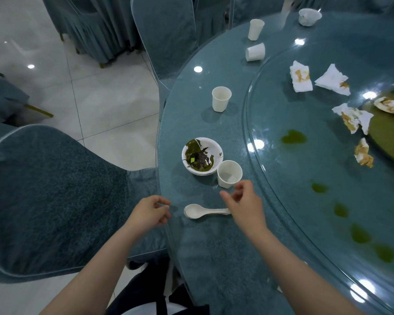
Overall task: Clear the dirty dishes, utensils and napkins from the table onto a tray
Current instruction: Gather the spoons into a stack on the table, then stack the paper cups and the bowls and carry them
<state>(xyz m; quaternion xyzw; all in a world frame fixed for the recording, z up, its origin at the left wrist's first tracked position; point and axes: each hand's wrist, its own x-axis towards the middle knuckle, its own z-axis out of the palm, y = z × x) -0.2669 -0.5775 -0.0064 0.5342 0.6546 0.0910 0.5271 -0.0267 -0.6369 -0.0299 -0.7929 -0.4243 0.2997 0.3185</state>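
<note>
Reaching for the spoon (206, 211) seems to be your step now. It lies on the near table (214, 246), between your hands. Your right hand (243, 203) hovers over its handle, fingers loosely curled, holding nothing. Your left hand (150, 211) is at the table edge, also empty. Next, pinch the handle; no tray is visible.

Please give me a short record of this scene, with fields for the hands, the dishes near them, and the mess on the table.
left hand: at the table edge, fingers loosely curled, holding nothing
right hand: above the spoon handle, fingers relaxed, holding nothing
spoon: white, lying flat between the hands
bowl: white, with green leftovers
cup: upright, beside the bowl
napkins: stained, on the turntable
tray: not in view
</note>
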